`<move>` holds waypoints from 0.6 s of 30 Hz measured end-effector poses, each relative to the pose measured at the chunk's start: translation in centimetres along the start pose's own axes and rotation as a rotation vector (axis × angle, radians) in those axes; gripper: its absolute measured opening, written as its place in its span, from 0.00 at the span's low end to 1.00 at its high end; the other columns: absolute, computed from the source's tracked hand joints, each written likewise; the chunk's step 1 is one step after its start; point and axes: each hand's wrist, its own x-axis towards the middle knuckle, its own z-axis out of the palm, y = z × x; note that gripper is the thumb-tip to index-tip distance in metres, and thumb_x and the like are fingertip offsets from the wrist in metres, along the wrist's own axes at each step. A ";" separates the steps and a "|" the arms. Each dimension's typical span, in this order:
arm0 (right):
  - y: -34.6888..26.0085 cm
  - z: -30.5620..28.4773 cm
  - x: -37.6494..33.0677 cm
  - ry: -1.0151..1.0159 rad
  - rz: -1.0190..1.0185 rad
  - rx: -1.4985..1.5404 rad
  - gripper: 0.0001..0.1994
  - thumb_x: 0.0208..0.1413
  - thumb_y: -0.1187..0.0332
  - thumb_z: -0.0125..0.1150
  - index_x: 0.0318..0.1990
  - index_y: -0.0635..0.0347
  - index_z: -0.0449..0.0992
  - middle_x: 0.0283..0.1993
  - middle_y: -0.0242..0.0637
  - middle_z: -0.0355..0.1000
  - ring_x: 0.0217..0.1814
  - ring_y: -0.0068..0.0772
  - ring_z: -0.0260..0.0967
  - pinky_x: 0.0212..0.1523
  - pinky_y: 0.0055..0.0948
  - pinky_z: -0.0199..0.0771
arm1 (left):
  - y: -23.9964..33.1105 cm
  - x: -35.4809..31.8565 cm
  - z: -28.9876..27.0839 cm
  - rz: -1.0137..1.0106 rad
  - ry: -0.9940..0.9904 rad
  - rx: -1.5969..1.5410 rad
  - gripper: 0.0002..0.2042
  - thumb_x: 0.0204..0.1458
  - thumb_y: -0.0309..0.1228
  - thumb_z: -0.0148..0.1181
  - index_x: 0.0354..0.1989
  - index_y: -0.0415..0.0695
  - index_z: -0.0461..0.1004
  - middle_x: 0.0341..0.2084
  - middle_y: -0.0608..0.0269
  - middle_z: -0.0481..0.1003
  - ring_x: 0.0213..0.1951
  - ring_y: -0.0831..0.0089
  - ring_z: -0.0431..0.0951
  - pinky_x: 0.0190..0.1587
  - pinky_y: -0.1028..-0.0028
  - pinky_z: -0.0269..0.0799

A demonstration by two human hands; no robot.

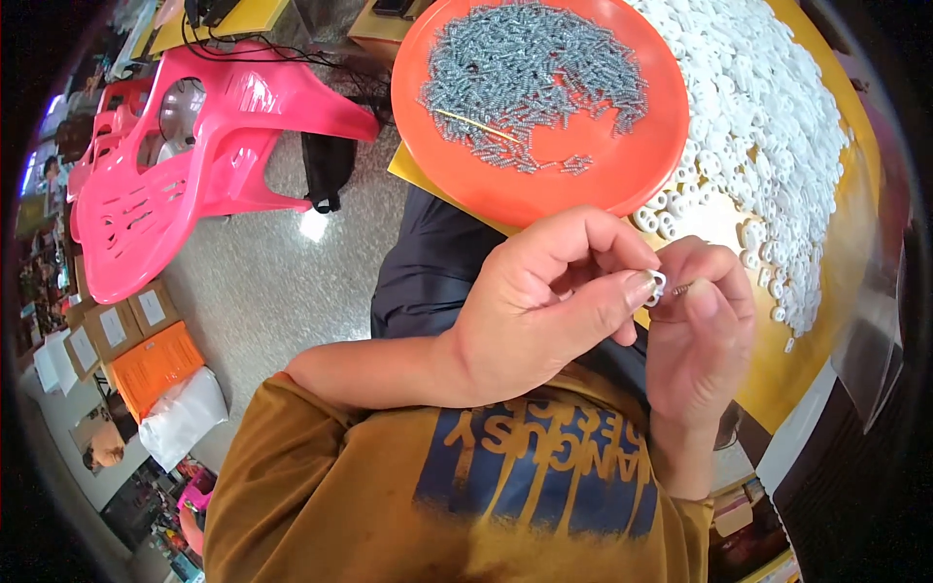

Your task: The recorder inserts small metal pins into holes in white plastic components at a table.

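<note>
A person's left hand (544, 311) pinches a small white plastic ring (657, 289) between thumb and fingertips, close above the lap. The right hand (702, 330) meets it, fingers closed on a thin spring (680, 289), mostly hidden and hard to make out. Beyond the hands, an orange plate (622, 175) holds a heap of small metal springs (530, 78), beside a pile of white rings (768, 126) on a yellow table (797, 360). Pink plastic chairs (194, 165) stand to the left; the picture's rim cuts off boxes (117, 325) on the floor.
</note>
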 end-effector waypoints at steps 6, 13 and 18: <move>0.0 -0.1 -0.4 0.007 0.018 0.029 0.04 0.48 0.72 0.52 0.29 0.62 0.66 0.28 0.34 0.64 0.30 0.21 0.59 0.34 0.20 0.59 | -0.3 -0.1 0.5 0.019 0.042 -0.038 0.05 0.51 0.23 0.50 0.36 0.39 0.64 0.28 0.62 0.70 0.26 0.79 0.71 0.28 0.83 0.69; 0.2 -0.2 -0.7 0.036 0.003 0.021 0.03 0.48 0.73 0.52 0.29 0.62 0.66 0.29 0.33 0.64 0.30 0.21 0.59 0.33 0.20 0.60 | -0.6 0.0 0.7 0.045 0.043 -0.032 0.05 0.50 0.22 0.50 0.36 0.39 0.64 0.29 0.62 0.70 0.26 0.80 0.71 0.28 0.83 0.69; 0.3 -0.3 -0.8 0.042 -0.017 -0.007 0.04 0.49 0.73 0.53 0.29 0.62 0.66 0.30 0.33 0.64 0.31 0.20 0.58 0.34 0.19 0.59 | -0.6 0.0 0.8 0.036 0.049 -0.032 0.06 0.50 0.22 0.50 0.36 0.39 0.64 0.29 0.62 0.70 0.26 0.79 0.71 0.29 0.83 0.69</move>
